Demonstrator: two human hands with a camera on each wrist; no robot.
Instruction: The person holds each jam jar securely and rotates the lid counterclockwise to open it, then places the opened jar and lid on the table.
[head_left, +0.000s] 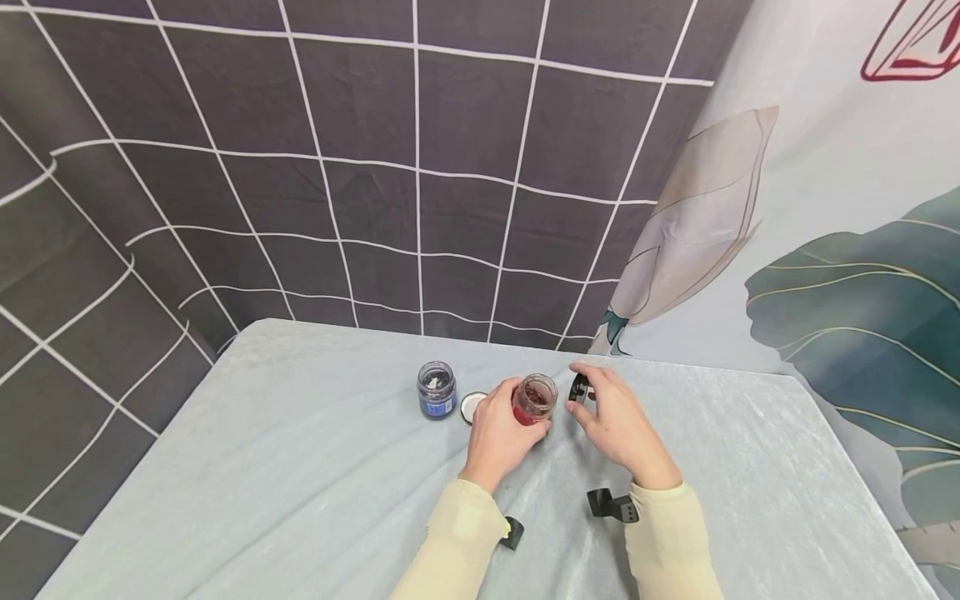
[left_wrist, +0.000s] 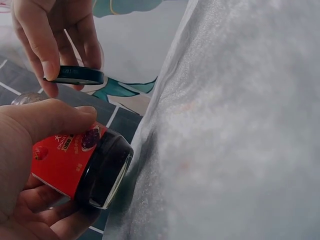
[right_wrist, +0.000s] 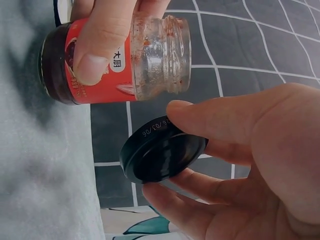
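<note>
My left hand (head_left: 501, 433) grips a glass jar (head_left: 534, 402) with a red label around its body. The jar's threaded mouth is uncovered, and reddish bits cling inside the neck (right_wrist: 177, 55). Dark contents show at its base (left_wrist: 106, 170). Whether that base touches the table I cannot tell. Just right of the jar, my right hand (head_left: 617, 421) pinches a black screw lid (right_wrist: 162, 150) by its rim between thumb and fingers. The lid is tilted and apart from the jar, with printed digits on its side.
Left of my hands a second uncovered glass jar (head_left: 437, 390) with a blue label stands upright. Between the two jars lies a round lid (head_left: 472, 407), white face up. A pale cloth covers the table (head_left: 300, 467); a dark gridded curtain (head_left: 360, 200) hangs behind.
</note>
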